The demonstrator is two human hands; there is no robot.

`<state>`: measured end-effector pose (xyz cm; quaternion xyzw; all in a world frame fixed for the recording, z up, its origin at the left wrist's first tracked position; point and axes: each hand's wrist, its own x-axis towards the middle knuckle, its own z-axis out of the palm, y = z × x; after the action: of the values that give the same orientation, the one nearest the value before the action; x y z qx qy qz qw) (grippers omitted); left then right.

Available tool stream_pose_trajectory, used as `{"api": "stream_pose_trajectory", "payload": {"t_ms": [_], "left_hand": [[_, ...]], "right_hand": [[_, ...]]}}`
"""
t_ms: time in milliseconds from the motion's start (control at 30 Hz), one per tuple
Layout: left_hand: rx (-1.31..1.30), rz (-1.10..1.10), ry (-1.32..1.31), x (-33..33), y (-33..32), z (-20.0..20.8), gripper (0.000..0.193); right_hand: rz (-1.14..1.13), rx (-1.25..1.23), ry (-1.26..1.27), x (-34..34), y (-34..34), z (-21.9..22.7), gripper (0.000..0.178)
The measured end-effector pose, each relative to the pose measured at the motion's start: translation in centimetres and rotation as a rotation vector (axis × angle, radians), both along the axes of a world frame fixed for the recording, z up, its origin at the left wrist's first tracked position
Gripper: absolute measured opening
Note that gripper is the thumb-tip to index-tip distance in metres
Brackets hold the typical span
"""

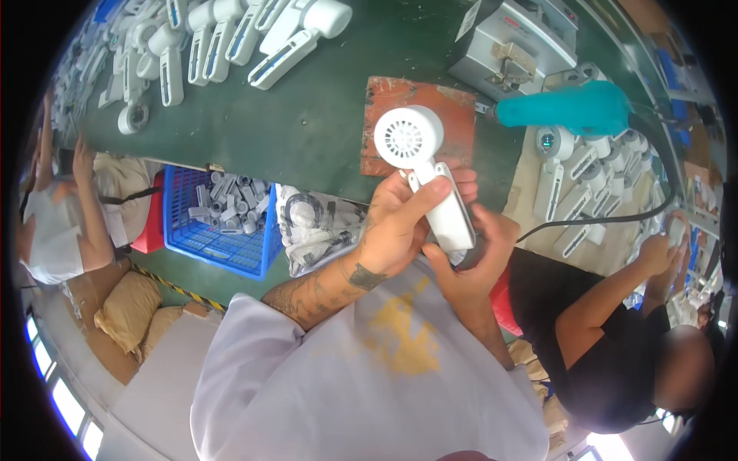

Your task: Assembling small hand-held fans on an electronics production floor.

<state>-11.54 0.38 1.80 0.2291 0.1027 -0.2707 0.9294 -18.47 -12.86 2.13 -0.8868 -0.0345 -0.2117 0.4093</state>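
A white handheld fan is held in front of me, its round slotted head pointing away and its handle slanting down toward my body. My left hand grips the upper handle, thumb lying across it. Around the lower end of the handle curl the fingers of my right hand. A dark grey piece shows at that end; what it is I cannot make out. Beneath the fan's head lies a worn orange-red board on the green worktable.
Right of the board lies a teal power tool with a black cable, beside a grey metal box. Several fans lie at right, more at far left. A blue crate holds small parts. Co-workers sit at both sides.
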Motion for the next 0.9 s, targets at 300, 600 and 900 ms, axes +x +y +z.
{"api": "stream_pose_trajectory", "payload": {"t_ms": [300, 600, 900], "left_hand": [[0.017, 0.075, -0.021, 0.4, 0.0, -0.5, 0.039], [-0.013, 0.072, -0.100, 0.1, 0.2, -1.0, 0.042], [0.072, 0.031, -0.158, 1.6, 1.0, 0.0, 0.042]], "right_hand": [[0.042, 0.485, 0.381, -0.2, 0.5, -0.2, 0.030], [0.097, 0.778, 0.322, 0.2, 0.5, -0.1, 0.024], [0.186, 0.456, 0.378, 0.5, -0.8, -0.4, 0.022]]}}
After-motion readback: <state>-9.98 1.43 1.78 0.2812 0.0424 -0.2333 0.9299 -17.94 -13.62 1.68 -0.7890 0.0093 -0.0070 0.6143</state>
